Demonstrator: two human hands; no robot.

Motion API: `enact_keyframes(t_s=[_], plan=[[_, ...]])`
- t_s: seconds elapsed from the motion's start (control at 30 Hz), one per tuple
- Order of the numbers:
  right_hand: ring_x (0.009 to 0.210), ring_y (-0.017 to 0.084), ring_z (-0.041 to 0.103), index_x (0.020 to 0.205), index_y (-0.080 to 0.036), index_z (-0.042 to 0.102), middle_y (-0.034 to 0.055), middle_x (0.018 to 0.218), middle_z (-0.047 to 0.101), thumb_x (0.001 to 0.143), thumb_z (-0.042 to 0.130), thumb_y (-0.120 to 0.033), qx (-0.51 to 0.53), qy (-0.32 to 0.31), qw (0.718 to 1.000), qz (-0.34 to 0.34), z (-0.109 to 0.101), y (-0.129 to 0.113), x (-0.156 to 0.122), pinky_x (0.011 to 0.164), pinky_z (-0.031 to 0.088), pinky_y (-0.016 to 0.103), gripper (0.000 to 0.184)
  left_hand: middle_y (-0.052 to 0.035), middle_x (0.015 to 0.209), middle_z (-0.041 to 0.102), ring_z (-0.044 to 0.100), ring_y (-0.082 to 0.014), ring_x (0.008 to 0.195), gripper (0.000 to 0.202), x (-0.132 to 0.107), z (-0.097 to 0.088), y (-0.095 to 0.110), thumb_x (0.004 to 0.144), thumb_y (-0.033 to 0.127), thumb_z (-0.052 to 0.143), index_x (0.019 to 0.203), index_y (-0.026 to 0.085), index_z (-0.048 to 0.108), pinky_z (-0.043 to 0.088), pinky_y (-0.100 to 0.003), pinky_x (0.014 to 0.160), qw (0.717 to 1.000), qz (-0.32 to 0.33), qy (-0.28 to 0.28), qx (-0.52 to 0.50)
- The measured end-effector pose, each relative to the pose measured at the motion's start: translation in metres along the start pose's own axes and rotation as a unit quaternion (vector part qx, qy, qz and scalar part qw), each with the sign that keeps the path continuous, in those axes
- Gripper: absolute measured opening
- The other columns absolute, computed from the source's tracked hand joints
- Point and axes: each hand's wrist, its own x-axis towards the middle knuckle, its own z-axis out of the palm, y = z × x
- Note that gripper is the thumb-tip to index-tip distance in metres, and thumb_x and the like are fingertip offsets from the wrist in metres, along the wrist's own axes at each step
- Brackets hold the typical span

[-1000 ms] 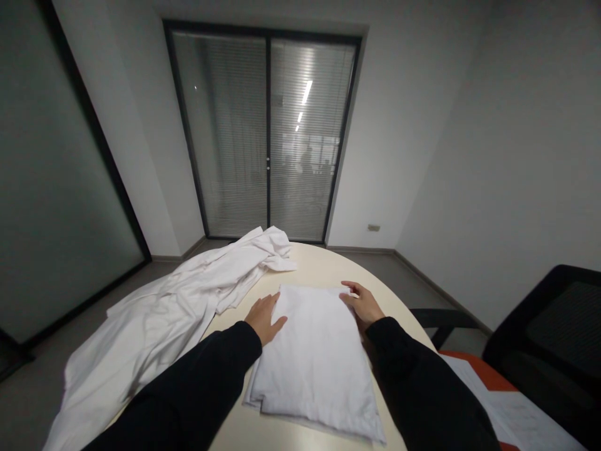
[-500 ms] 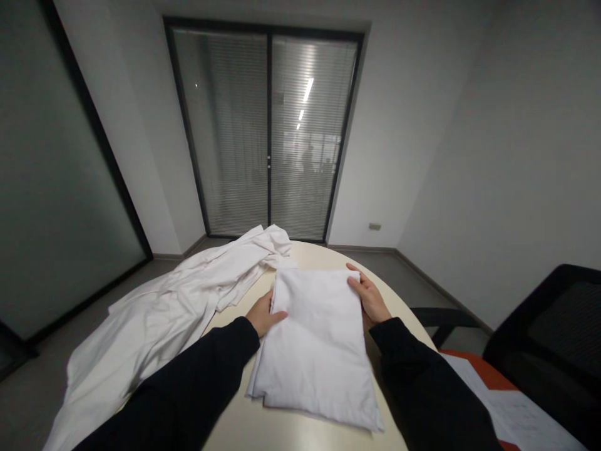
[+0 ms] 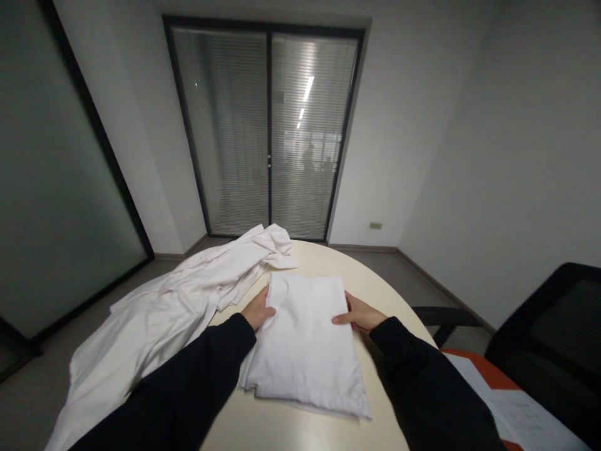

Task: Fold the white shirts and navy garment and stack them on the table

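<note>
A white folded garment [image 3: 307, 351], nearly rectangular with layered edges, lies on the round cream table [image 3: 323, 250] in front of me. My left hand [image 3: 257, 308] grips its left edge, thumb on top and fingers tucked underneath. On the opposite side my right hand [image 3: 361, 312] pinches the right edge the same way, its thumb lying over the cloth. Left of the folded piece, loose white clothing [image 3: 178, 300] is spread in a crumpled heap that hangs over the table's left side. My left sleeve covers part of it.
At the right stands a black mesh office chair [image 3: 554, 332] with an armrest close to the table. Printed papers [image 3: 526, 413] lie on an orange surface [image 3: 502, 377] there. Beyond the table is a glass door with blinds [image 3: 300, 138].
The folded garment has shifted slightly left and toward me. My right hand has slid from its far right corner down to the right edge. My left hand has moved a little left.
</note>
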Motion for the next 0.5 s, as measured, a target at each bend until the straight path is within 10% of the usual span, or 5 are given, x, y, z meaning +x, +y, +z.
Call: enact_keyframes(t_s=[0.23,0.5], plan=[[0.094,0.029,0.069,0.111,-0.014,0.061,0.0130,0.109,0.072,0.060,0.082,-0.027,0.000,0.026,0.999,-0.040,0.0035,-0.0027,0.0055,0.088,0.052,0.045,0.056,-0.0156,0.126,0.062,0.059,-0.0322,0.116,0.091,-0.0038,-0.0044,0.0091,0.057,0.017,0.068,0.141,0.013,0.034,0.045,-0.047,0.099,0.997,0.008,-0.018,-0.069],[0.095,0.028,0.069,0.118,-0.015,0.060,0.0123,0.108,0.072,0.056,0.084,-0.021,0.012,0.015,0.998,-0.053,-0.0015,0.0072,0.0077,0.087,0.052,0.044,0.067,-0.0152,0.115,0.067,0.062,-0.0315,0.109,0.068,-0.0007,-0.0105,0.0012,0.061,0.026,0.079,0.123,0.012,0.054,0.047,-0.045,0.096,0.998,0.009,-0.036,-0.057]])
